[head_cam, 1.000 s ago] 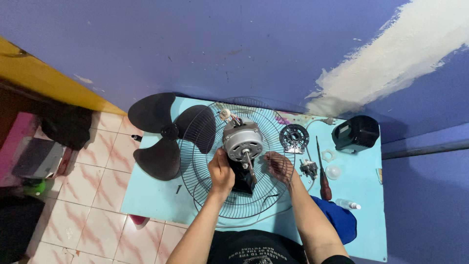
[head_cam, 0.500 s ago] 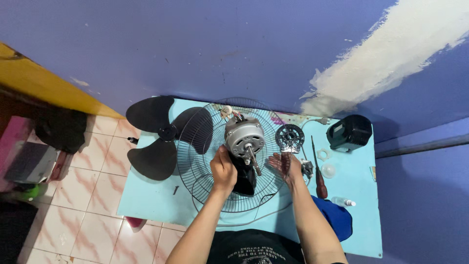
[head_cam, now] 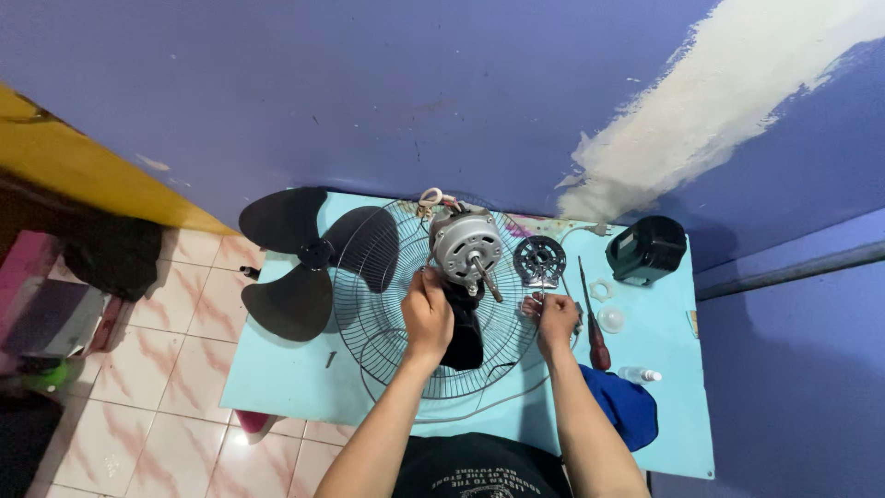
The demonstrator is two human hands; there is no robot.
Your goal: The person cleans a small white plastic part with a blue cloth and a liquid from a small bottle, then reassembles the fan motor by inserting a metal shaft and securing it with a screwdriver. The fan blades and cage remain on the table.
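- Fan blade (head_cam: pixel 295 263), left of centre: a black three-lobed blade lying flat on the light blue table (head_cam: pixel 277 378), apart from the work.
- Wire guard (head_cam: pixel 387 314), centre: lies flat under the motor, serving as a bed for it.
- Left hand (head_cam: pixel 427 316), centre: closed around the black housing (head_cam: pixel 464 337) just below the motor, apparently to steady it.
- Motor (head_cam: pixel 466 244), upper centre: a silver round body over the guard; its shaft (head_cam: pixel 487 279) points toward the lower right of the frame, and the long axis runs along that slant.
- Right hand (head_cam: pixel 556 318), right of centre: fingers pinched narrow on a small part, too small to identify.
- Screwdriver (head_cam: pixel 593 323), right: lies nearly upright in the frame, handle toward the bottom edge, just beside the right hand.
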